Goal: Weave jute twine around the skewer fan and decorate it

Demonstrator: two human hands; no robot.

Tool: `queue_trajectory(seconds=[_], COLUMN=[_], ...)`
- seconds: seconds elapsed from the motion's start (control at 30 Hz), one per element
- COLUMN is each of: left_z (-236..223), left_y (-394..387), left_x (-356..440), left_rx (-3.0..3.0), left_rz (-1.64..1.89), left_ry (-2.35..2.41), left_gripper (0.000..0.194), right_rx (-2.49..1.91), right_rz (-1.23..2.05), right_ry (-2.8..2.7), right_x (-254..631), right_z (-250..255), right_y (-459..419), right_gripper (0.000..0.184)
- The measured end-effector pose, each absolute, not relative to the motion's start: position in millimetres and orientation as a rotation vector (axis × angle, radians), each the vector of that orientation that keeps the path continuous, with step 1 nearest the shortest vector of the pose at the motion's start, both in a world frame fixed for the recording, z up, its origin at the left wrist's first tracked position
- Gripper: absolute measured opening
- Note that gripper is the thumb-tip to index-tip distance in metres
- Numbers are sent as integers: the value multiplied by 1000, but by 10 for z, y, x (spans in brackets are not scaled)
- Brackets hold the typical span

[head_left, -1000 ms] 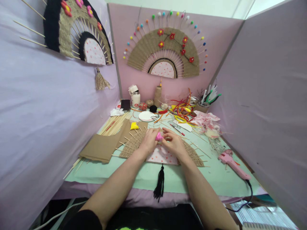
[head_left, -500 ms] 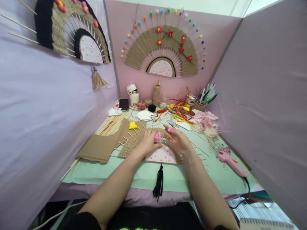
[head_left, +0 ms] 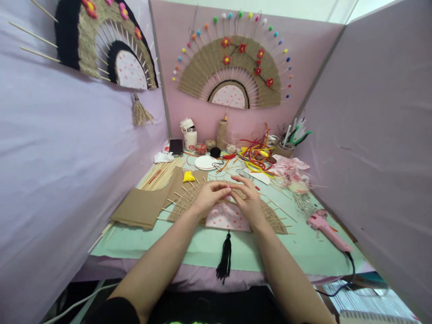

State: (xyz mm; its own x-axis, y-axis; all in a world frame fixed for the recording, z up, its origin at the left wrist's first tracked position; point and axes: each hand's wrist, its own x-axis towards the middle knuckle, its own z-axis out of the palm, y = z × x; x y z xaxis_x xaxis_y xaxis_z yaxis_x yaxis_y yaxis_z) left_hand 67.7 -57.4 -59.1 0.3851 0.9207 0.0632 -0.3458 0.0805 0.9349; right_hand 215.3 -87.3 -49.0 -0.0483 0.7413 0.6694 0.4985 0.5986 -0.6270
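Observation:
My left hand [head_left: 212,197] and my right hand [head_left: 248,196] meet above a woven half-round fan [head_left: 185,202] with thin sticks poking out along its edge. Between both sets of fingertips is a small pink lump [head_left: 228,187] that looks like modelling clay, mostly covered by the fingers. Below the hands shows the fan's pink dotted centre [head_left: 227,218], and a black tassel [head_left: 224,261] hangs from it toward the table edge. The bag of pink clay is largely hidden behind my hands.
To the left lie cardboard [head_left: 137,208], thin sticks [head_left: 158,175] and a bag with a yellow lump [head_left: 188,177]. A pink glue gun [head_left: 329,230] rests at right. Pipe cleaners [head_left: 258,157], a white bottle [head_left: 190,138] and twine [head_left: 222,135] stand behind. Finished fans [head_left: 202,72] hang on the walls.
My hands have come together, and my left fingers now join the right ones at the small pink lump. The view has shifted slightly.

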Motion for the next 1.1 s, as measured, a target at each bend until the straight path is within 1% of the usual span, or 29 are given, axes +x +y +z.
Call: queue_trajectory(seconds=[0.1,0.27,0.47,0.67,0.9,1.1], left_z=[-549,-487,-566,-580,-570,-632], left_y=[-583,-583,-555,-528,-539,-512], left_x=[675,669,657,634,643,632], left_rx=[1038,963,1071,1157,1087,1421], left_rz=[1078,1054,1022,976,964,981], left_ry=[647,626,655,666,701,848], left_gripper=[28,27,31,32,34,31], right_rx=[-1019,-970,-985,-979,-1005,-1044], right_rz=[286,426,398,367,266,287], right_ry=[-1738,-1645,-1736,-1835,-1835,-1890], right_x=[2148,2178,2206,2214,2215,2183], right_z=[-506,-506,-486,-515,-533,-509], right_y=[-871,-869,-864,-833,-836,-869], right_gripper=[21,31,27,28,17,15])
